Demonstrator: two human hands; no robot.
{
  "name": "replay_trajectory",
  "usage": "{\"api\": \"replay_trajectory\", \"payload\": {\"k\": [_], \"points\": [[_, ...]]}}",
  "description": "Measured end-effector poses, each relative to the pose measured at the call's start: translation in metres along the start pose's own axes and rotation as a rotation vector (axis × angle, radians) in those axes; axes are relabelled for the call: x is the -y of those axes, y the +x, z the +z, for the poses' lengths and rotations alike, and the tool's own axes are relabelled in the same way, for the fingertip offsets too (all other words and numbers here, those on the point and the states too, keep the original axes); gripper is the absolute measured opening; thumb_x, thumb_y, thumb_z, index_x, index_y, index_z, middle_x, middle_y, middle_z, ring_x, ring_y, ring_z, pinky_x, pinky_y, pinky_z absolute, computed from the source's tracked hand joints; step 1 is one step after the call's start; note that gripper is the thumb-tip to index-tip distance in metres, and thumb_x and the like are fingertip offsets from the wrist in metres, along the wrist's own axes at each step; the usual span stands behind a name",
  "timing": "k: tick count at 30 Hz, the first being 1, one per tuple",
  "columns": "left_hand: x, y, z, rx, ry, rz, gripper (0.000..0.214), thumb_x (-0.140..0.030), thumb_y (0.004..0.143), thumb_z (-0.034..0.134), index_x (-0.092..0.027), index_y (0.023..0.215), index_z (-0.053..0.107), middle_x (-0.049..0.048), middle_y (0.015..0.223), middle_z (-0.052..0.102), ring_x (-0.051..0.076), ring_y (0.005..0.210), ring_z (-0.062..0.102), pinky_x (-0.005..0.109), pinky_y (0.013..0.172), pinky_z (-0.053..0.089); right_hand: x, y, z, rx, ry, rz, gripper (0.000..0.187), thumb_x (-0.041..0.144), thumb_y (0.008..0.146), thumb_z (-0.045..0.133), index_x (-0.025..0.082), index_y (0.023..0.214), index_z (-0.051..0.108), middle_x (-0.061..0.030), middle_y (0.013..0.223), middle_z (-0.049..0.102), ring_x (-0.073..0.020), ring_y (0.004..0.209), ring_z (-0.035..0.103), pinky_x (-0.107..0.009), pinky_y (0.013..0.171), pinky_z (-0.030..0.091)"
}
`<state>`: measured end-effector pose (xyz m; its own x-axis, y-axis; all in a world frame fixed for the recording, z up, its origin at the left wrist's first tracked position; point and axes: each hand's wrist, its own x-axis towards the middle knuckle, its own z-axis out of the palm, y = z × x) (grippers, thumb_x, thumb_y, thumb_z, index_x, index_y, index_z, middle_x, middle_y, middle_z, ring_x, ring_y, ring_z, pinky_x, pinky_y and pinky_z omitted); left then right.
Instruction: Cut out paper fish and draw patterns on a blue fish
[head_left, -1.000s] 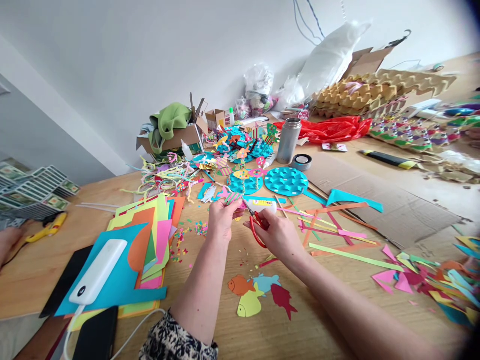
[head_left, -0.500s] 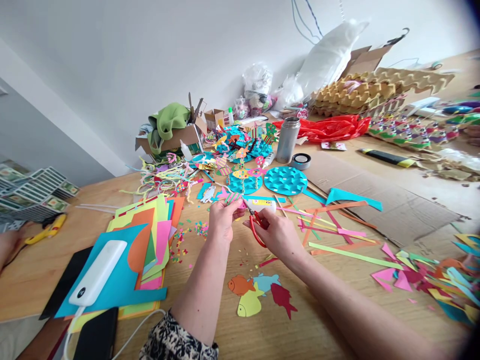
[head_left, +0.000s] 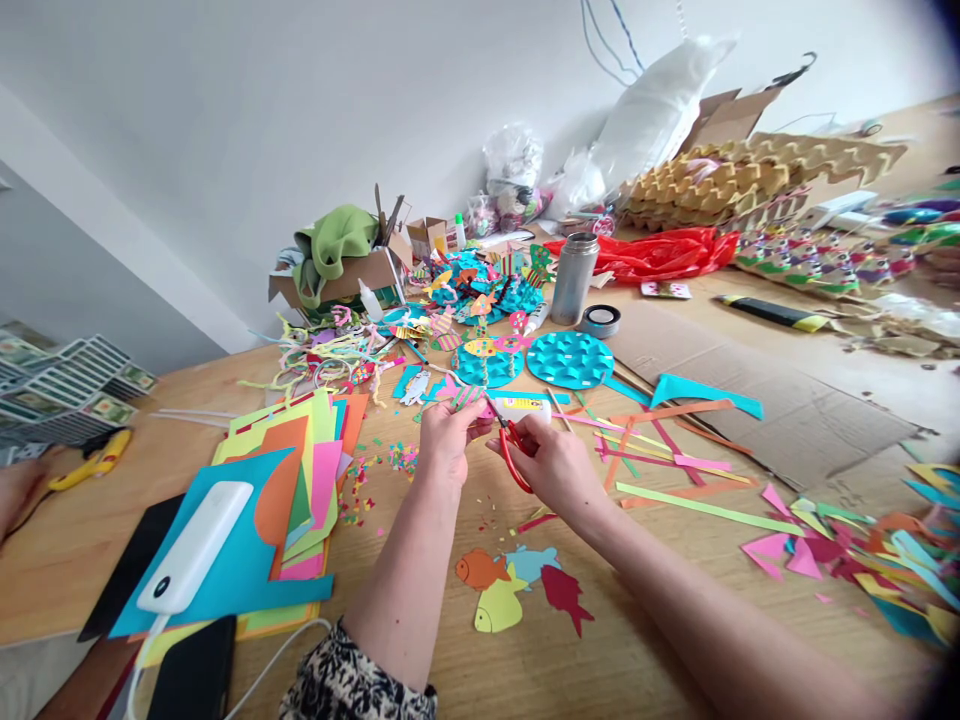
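Note:
My left hand (head_left: 448, 437) is closed on a small pink paper piece (head_left: 486, 410), with the thumb and fingers pinching it. Part of that paper is hidden by the fingers. Red-handled scissors (head_left: 514, 462) are in my right hand (head_left: 553, 462), their blades pointing at the pink paper. A white glue bottle (head_left: 523, 409) lies just behind the scissors. Below my hands are an orange paper fish (head_left: 480, 570), a light blue one (head_left: 534, 564), a yellow-green one (head_left: 498, 608) and a dark red one (head_left: 565, 597).
Colored paper sheets (head_left: 300, 500) under a white power bank (head_left: 195, 545) lie left. Paper strips (head_left: 675, 450) and scraps (head_left: 862, 570) spread right. Behind are blue scalloped discs (head_left: 570, 360), a metal bottle (head_left: 575, 280) and egg trays (head_left: 712, 185). Another person's hand (head_left: 22, 490) shows at far left.
Both hands stay in nearly the same place, with the scissors still at the pink paper. The view has shifted very slightly.

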<state>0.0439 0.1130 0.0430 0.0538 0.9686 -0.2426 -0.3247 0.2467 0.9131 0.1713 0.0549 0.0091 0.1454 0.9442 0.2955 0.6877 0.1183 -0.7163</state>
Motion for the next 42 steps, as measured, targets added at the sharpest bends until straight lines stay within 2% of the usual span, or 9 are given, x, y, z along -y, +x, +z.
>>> {"api": "replay_trajectory", "payload": {"k": [11, 17, 27, 42], "points": [[0.0003, 0.0006, -0.0005, 0.017, -0.023, 0.003, 0.025, -0.026, 0.05, 0.084, -0.012, 0.062, 0.067, 0.0017, 0.058, 0.066, 0.01, 0.051, 0.06, 0.022, 0.054, 0.052, -0.0009, 0.0, 0.0, 0.063, 0.134, 0.03, 0.031, 0.047, 0.085, 0.055, 0.022, 0.068, 0.048, 0.0015, 0.056, 0.05, -0.0131, 0.051, 0.04, -0.026, 0.05, 0.03], [0.0011, 0.0016, -0.0021, 0.017, -0.005, 0.002, 0.024, -0.026, 0.05, 0.082, -0.012, 0.063, 0.067, 0.002, 0.058, 0.066, 0.01, 0.052, 0.061, 0.022, 0.054, 0.052, -0.0035, 0.001, 0.0009, 0.061, 0.119, 0.006, 0.033, 0.046, 0.085, 0.055, 0.023, 0.065, 0.044, 0.0032, 0.055, 0.045, -0.0123, 0.05, 0.036, -0.026, 0.05, 0.028], [-0.0052, 0.0028, -0.0061, -0.003, 0.101, 0.023, 0.023, -0.025, 0.049, 0.081, -0.013, 0.064, 0.069, 0.0017, 0.058, 0.067, 0.011, 0.051, 0.06, 0.021, 0.052, 0.051, -0.0016, 0.002, -0.0005, 0.082, 0.096, -0.07, 0.039, 0.056, 0.086, 0.053, 0.022, 0.068, 0.046, 0.0013, 0.056, 0.052, -0.012, 0.048, 0.041, -0.025, 0.048, 0.031], [-0.0083, 0.0029, -0.0096, -0.006, 0.206, 0.052, 0.014, -0.022, 0.056, 0.076, -0.014, 0.064, 0.068, 0.001, 0.06, 0.067, 0.011, 0.053, 0.06, 0.022, 0.054, 0.05, -0.0003, 0.0008, -0.0007, 0.09, 0.048, -0.037, 0.038, 0.056, 0.086, 0.053, 0.023, 0.069, 0.045, 0.0011, 0.056, 0.05, -0.0129, 0.049, 0.041, -0.025, 0.05, 0.031]]}}
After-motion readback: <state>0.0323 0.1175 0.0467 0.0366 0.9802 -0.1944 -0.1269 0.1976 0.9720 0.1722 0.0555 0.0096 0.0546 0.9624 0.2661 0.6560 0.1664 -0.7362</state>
